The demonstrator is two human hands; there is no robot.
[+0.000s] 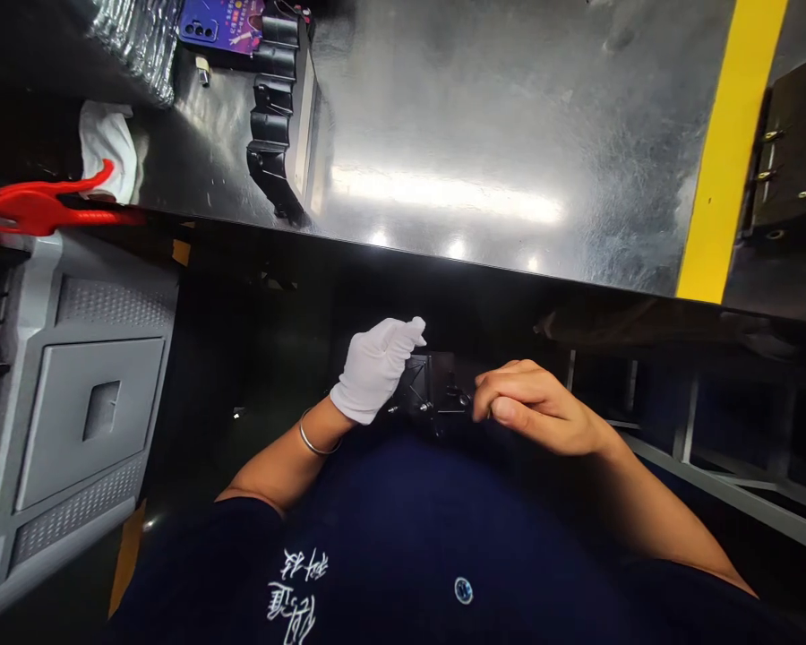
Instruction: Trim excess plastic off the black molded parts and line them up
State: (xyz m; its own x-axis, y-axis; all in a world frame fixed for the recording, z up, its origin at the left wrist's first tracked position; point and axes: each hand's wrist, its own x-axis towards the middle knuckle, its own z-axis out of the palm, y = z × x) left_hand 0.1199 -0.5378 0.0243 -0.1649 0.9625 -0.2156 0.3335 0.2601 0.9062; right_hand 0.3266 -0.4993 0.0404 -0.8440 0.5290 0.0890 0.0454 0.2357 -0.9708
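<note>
A black plastic part [416, 385] with ribs and small shiny spots is held low in front of my body, below the table edge. My left hand [376, 367], in a white glove, is closed at the left side of this part, its fingers curled. Bare, my right hand [541, 408] is by the part's right end with fingers bent and thumb pressed in. Whatever lies between those fingertips is hidden. Dark surroundings blur the part's outline.
A metal table [510, 116] with a yellow stripe [732, 152] lies ahead. On it are a scalloped black plastic piece [272, 116], a purple phone box [221, 25], a white cloth [109, 148] and silvery bags [138, 45]. A grey crate [94, 403] and red-handled tool [33, 206] are at left.
</note>
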